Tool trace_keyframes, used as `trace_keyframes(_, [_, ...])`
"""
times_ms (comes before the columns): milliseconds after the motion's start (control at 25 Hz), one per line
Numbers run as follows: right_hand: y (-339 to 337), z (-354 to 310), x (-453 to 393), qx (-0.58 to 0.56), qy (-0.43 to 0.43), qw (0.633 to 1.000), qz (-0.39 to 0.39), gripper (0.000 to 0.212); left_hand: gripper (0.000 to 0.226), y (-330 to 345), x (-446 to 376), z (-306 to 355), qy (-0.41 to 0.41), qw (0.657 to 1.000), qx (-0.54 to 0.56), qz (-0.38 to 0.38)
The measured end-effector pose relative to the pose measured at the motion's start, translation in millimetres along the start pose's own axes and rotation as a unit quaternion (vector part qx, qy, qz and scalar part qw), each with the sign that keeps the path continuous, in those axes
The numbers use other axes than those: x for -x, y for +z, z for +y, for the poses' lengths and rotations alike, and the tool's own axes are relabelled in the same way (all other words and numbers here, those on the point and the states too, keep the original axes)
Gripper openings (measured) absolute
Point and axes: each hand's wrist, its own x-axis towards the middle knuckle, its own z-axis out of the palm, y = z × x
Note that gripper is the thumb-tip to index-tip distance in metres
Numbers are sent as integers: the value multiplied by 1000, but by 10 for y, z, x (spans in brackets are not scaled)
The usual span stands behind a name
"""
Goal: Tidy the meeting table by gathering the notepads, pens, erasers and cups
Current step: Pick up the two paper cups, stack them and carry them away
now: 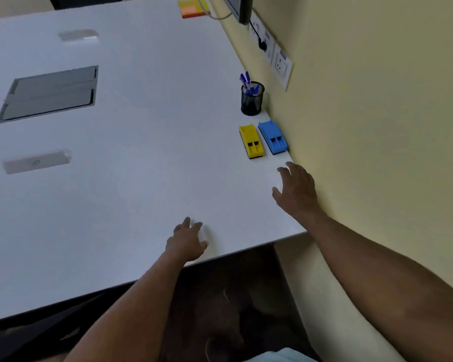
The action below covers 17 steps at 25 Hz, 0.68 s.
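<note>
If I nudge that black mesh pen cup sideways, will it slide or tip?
The pen cup is taller than it is wide, and its pens lean above the rim, so a high push may well tip it. The white table looks smooth, so a low push probably slides it. Mesh suggests it is light.

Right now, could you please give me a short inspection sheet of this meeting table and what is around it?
Surface: white table, with a grey hatch set in it.
Job's things: yellow eraser and blue eraser side by side near the wall; black mesh pen cup holding blue pens; sticky notes at the far edge.
Clutter: nothing seen.
Hands: left hand and right hand, both empty, fingers spread over the table.
Cables: black plug in the wall socket strip; grey cable by the sticky notes.
Surroundings: yellow wall.
</note>
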Motion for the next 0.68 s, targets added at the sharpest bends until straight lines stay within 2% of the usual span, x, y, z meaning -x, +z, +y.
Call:
trace_keyframes(200, [44,270,-240,-36,82,993,-78,75,71,82,-216,136,-2,1000,-15,10])
trace_keyframes(280, [111,302,-301,-58,99,988,-106,74,70,97,-264,148,-7,1000,-15,24])
trace_keyframes(400, [154,290,-365,-87,117,985,-96,61,67,82,-294,133,-10,1000,-9,26])
trace_keyframes(520, [117,223,-440,-175,166,968,-69,59,68,29,-296,118,-18,1000,21,7])
trace_keyframes(600, [44,127,-487,-285,226,931,-39,60,71,-32,-266,105,-26,998,63,2])
trace_keyframes(640, [13,67,-468,-375,266,888,-28,59,73,-59,-235,112,-29,995,90,8])
trace_keyframes(680, [-37,-41,-474,-489,303,818,-24,57,74,-128,-202,114,-30,992,125,21])
